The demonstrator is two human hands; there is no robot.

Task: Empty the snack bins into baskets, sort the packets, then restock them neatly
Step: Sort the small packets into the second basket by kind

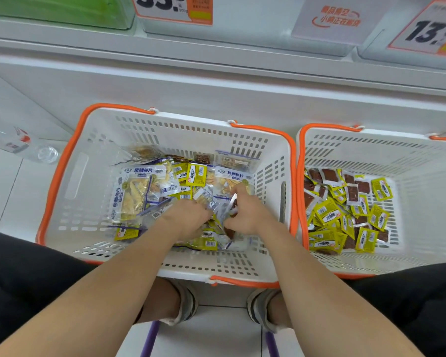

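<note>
A white basket with orange handles [70, 176] sits in front of me, holding mixed packets: blue-and-white fish-slice packets [134, 194] and small yellow packets [196, 174]. Both my hands are down in this pile. My left hand [188, 217] is curled among the packets, fingers buried. My right hand [245, 212] is closed around a small packet with dark red contents [232, 206]. To the right stands a second white basket [412, 150] filled only with yellow and dark red packets [345, 212].
White shelving with price tags [173, 9] runs across the top. A clear plastic water bottle [23, 145] lies on the floor at the left. My knees and shoes [188, 305] are just behind the near basket rim.
</note>
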